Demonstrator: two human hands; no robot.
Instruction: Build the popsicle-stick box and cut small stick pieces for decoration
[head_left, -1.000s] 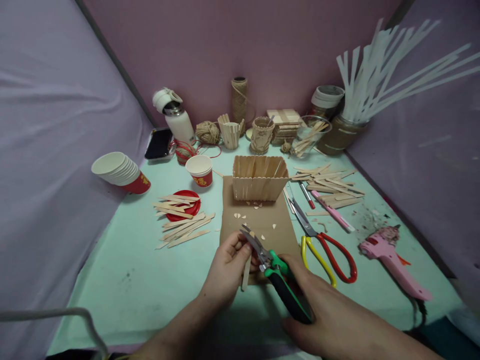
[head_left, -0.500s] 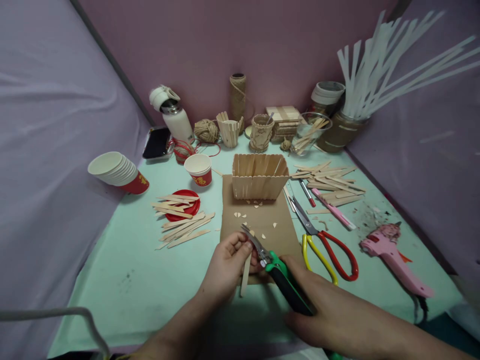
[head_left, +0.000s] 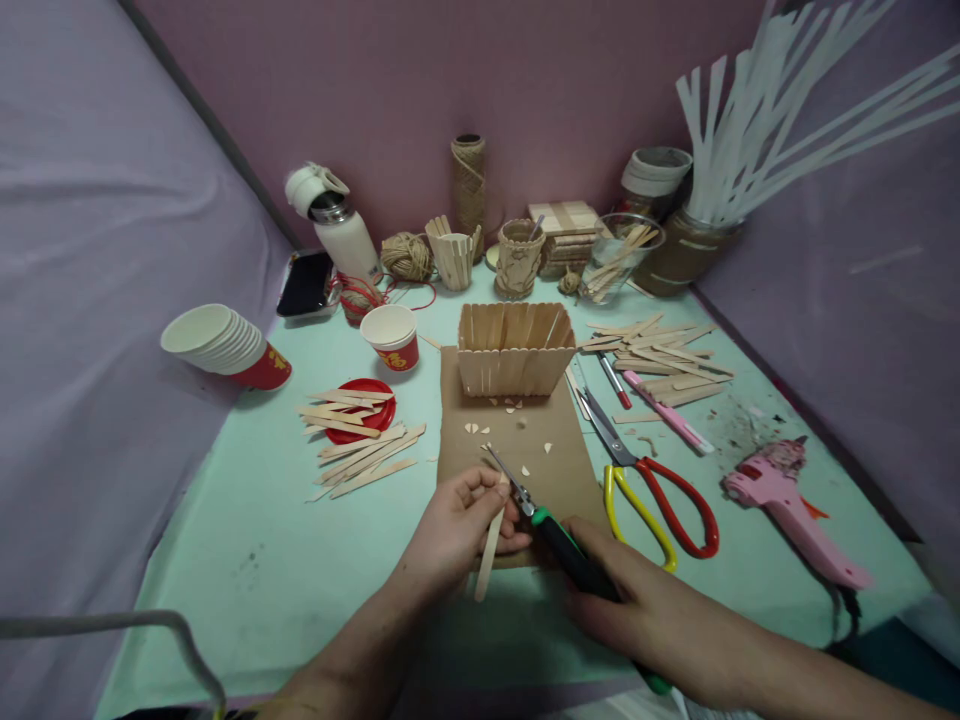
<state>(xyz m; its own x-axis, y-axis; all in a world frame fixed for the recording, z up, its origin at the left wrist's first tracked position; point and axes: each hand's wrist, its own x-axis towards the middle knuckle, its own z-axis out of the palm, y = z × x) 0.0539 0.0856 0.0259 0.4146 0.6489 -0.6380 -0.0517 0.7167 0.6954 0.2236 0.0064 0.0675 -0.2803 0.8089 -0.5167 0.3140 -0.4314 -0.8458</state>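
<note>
My left hand (head_left: 469, 512) is closed, pinching a wooden craft stick (head_left: 489, 560) between thumb and fingers, its lower end pointing down toward me. Wrapped in my right hand (head_left: 619, 590) are green and black pruning shears (head_left: 559, 545). Their blades look closed and lie just beside the stick's upper end, by my left fingertips. Beneath both hands is a brown cardboard sheet (head_left: 551, 490) with several small cut chips (head_left: 526, 471) on it. At the sheet's far end stands a box made of craft sticks (head_left: 516, 370).
Red-and-yellow-handled scissors (head_left: 645, 465), a pink craft knife (head_left: 667, 412) and a pink glue gun (head_left: 795, 515) lie right. Loose sticks (head_left: 667, 355) sit behind them; more sticks (head_left: 367, 460) lie left beside a red lid (head_left: 386, 412). Paper cups (head_left: 225, 345) and twine (head_left: 407, 257) stand farther back.
The shears have gone from open around the stick's end to closed. A small blurred chip now shows above the cardboard, ahead of the blades. The view has shifted slightly.
</note>
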